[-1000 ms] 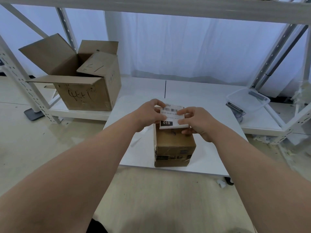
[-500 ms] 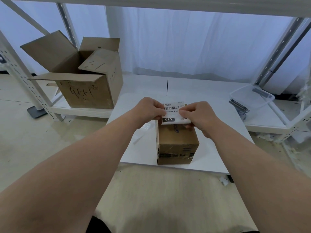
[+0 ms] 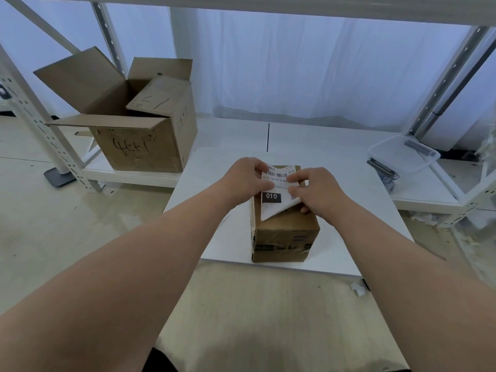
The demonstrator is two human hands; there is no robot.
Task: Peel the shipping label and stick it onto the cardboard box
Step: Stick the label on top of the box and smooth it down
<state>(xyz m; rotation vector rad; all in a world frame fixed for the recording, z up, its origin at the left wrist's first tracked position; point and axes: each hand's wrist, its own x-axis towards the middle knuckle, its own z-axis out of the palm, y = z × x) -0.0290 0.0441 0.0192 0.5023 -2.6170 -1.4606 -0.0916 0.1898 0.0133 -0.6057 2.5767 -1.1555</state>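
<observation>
A small closed cardboard box [image 3: 285, 234] stands on a low white table [image 3: 214, 183]. Just above its top both hands hold a white shipping label [image 3: 273, 200] with a barcode and a black "010" patch. My left hand [image 3: 245, 179] pinches the label's upper left edge. My right hand [image 3: 312, 191] pinches its right side, where the lower right corner curls up and away. The fingers hide part of the label's print and the far part of the box top.
A large open cardboard box [image 3: 142, 122] with handwriting sits on a low white shelf at the left. A clear plastic tray [image 3: 402, 154] with small items lies at the right. White rack posts [image 3: 35, 116] and a white curtain stand behind.
The label's lower right corner has curled up under my right hand's fingers. Both hands stay above the small box, which now shows more of its top below the label.
</observation>
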